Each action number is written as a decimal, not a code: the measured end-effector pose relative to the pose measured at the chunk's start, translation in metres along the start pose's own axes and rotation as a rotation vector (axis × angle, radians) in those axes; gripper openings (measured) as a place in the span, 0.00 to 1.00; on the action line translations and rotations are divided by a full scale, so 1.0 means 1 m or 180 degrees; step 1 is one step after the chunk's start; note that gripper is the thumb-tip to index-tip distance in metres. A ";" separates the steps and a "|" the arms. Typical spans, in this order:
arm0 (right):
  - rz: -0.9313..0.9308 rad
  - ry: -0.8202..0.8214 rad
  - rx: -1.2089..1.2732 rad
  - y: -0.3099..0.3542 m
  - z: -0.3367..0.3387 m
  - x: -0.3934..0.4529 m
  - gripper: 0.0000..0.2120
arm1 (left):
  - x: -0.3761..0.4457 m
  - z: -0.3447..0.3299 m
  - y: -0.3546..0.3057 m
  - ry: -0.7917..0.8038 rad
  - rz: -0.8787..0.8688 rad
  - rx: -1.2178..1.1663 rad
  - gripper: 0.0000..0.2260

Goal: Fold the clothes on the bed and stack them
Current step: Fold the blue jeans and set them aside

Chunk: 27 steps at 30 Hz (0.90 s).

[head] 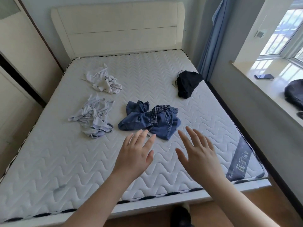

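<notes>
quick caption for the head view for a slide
Open left hand and right hand reach toward crumpled blue denim shorts on the white quilted mattress.

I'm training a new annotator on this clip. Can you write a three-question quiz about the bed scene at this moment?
1. True or false: the left hand already grips the denim trousers.
2. How many crumpled garments lie on the mattress?
3. Which garment lies nearest the curtain? A) black garment B) white garment C) pale striped garment

Key: 1. False; both it and the right hand are open above the mattress. 2. Four. 3. A.
</notes>
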State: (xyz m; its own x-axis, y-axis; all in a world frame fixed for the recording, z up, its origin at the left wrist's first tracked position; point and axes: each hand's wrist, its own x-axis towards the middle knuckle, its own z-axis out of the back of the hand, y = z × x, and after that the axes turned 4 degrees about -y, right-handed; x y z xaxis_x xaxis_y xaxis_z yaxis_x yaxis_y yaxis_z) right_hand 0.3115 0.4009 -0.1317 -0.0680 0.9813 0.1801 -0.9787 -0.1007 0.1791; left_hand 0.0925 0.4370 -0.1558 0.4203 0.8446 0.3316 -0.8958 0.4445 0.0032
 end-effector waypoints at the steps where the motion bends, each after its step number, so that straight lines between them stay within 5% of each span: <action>1: 0.0009 0.0035 0.0001 -0.011 -0.004 0.015 0.28 | 0.015 -0.008 -0.002 0.0024 0.0018 0.0017 0.21; 16: 0.0428 0.0434 0.0264 -0.126 -0.066 0.223 0.29 | 0.190 -0.106 0.002 0.0578 0.0593 0.0067 0.22; 27: 0.0230 0.0562 0.0280 -0.132 -0.201 0.325 0.28 | 0.225 -0.249 0.067 0.0949 0.0959 -0.0174 0.27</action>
State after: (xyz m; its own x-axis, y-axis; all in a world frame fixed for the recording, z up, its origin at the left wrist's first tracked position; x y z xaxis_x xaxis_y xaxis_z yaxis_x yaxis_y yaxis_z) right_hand 0.3801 0.7664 -0.2909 -0.1778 0.9838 0.0246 -0.9498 -0.1781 0.2571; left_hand 0.1633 0.7312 -0.3161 0.1716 0.9849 0.0226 -0.9793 0.1730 -0.1047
